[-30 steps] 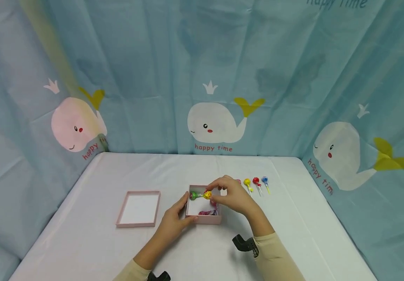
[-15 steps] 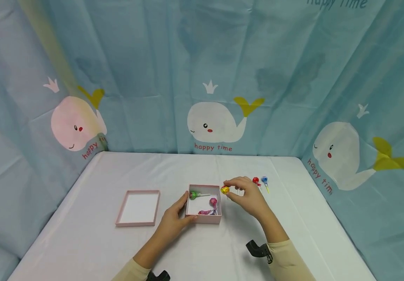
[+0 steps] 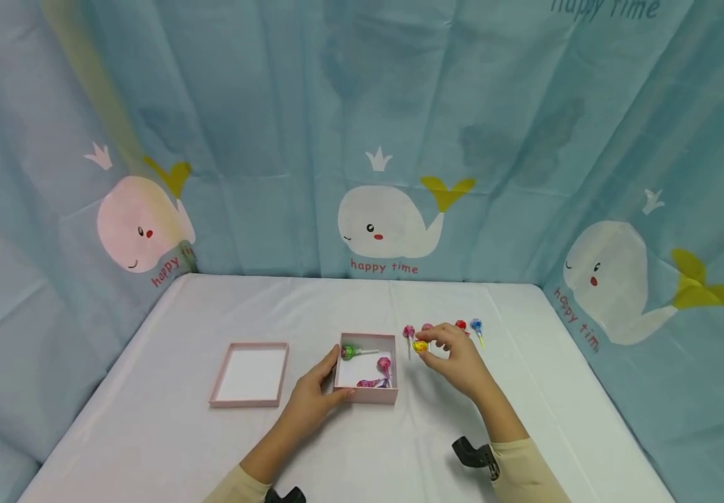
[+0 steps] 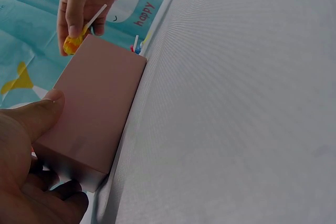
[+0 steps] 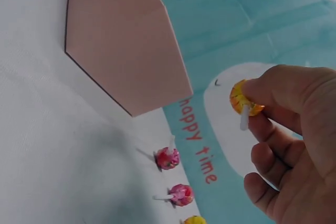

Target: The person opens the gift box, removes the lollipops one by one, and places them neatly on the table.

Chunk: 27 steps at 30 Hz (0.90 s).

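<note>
A pink open box (image 3: 365,395) stands on the white table. My left hand (image 3: 313,397) grips its left side, thumb on the near wall (image 4: 94,108) and fingers around the corner. Inside lie a green lollipop (image 3: 349,352) with its stick pointing right, a pink lollipop (image 3: 384,364) and another pink-wrapped one (image 3: 368,383) along the near wall. To the right of the box, my right hand (image 3: 460,363) pinches a yellow lollipop (image 5: 239,97) by its wrapped head between thumb and fingers, raised above the table. Its white stick (image 5: 244,118) sticks out free.
The box's pink lid (image 3: 249,403) lies inside up to the left. Behind my right hand is a row of lollipops: two pink (image 5: 167,158), a yellow one (image 5: 195,220), a red one (image 3: 460,324) and a blue one (image 3: 476,325). A whale-print curtain (image 3: 261,223) surrounds the table.
My right hand has carried the yellow lollipop from over the box out to the right, beside the row. The left hand keeps its grip on the box.
</note>
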Each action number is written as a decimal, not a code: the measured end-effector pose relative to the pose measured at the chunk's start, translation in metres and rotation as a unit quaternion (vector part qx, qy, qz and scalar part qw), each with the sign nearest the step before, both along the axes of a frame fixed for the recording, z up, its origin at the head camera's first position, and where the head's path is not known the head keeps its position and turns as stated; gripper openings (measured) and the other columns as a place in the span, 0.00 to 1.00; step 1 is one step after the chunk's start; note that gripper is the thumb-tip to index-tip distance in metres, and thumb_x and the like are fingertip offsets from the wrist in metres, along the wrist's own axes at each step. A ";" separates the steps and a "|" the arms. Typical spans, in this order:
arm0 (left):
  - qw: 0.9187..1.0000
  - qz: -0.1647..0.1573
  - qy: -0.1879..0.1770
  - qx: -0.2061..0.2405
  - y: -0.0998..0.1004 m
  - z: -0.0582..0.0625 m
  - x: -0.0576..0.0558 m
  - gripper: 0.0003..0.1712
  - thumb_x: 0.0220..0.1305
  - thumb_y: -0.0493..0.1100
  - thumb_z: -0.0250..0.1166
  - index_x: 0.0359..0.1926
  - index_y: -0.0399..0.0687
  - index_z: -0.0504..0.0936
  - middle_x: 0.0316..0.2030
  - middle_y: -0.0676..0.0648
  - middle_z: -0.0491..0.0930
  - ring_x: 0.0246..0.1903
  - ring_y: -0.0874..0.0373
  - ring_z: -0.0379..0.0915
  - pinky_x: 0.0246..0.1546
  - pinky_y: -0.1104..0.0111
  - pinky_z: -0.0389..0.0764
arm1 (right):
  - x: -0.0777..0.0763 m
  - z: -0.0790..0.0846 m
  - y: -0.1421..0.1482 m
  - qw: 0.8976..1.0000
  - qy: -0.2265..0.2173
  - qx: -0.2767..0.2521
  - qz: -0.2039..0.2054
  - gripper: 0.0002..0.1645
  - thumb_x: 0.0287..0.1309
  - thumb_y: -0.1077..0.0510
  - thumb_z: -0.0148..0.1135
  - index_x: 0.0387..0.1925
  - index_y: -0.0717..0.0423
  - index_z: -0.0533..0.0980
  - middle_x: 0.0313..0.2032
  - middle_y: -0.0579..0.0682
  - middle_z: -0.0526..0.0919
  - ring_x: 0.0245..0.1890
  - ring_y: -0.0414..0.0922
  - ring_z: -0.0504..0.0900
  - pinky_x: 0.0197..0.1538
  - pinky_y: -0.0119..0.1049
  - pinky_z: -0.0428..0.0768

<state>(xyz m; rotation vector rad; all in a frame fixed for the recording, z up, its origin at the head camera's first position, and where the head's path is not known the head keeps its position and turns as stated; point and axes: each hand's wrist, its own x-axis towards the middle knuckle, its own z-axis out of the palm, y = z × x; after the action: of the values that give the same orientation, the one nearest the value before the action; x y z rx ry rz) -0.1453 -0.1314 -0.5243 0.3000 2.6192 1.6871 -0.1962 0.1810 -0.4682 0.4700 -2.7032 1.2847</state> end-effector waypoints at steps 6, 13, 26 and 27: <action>1.000 -0.004 0.002 0.001 0.002 0.000 0.003 0.54 0.58 0.50 0.77 0.80 0.54 0.58 0.79 0.51 0.56 0.78 0.50 0.51 0.76 0.57 0.60 | 0.000 -0.012 0.003 0.999 -0.025 0.013 -0.016 0.16 0.57 0.57 0.76 0.48 0.47 0.85 0.44 0.41 0.84 0.47 0.56 0.77 0.51 0.55 0.81; 1.000 -0.006 0.006 0.002 0.001 0.000 0.001 0.54 0.58 0.50 0.77 0.80 0.54 0.58 0.79 0.51 0.56 0.78 0.51 0.51 0.76 0.58 0.60 | -0.002 -0.022 0.001 0.997 -0.063 0.010 -0.036 0.15 0.55 0.54 0.79 0.43 0.41 0.85 0.42 0.40 0.84 0.45 0.50 0.77 0.47 0.41 0.79; 1.000 -0.007 0.002 0.006 0.000 0.002 0.002 0.54 0.58 0.49 0.77 0.80 0.54 0.58 0.78 0.52 0.56 0.78 0.52 0.51 0.76 0.59 0.59 | -0.004 -0.040 -0.006 0.990 -0.125 0.008 -0.059 0.13 0.53 0.53 0.80 0.41 0.43 0.86 0.38 0.40 0.86 0.37 0.44 0.75 0.38 0.33 0.76; 1.000 -0.006 0.002 0.006 0.000 0.002 0.002 0.54 0.58 0.49 0.77 0.80 0.53 0.58 0.78 0.52 0.56 0.78 0.52 0.51 0.76 0.59 0.59 | -0.004 -0.042 -0.006 0.990 -0.126 0.010 -0.059 0.13 0.53 0.53 0.79 0.41 0.43 0.86 0.38 0.40 0.86 0.37 0.43 0.75 0.38 0.33 0.76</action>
<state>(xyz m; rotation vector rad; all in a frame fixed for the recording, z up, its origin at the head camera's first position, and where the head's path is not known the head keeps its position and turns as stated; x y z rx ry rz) -0.1435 -0.1311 -0.5225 0.3205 2.6062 1.7003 -0.2003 0.1751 -0.5098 0.1547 -2.8980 1.3678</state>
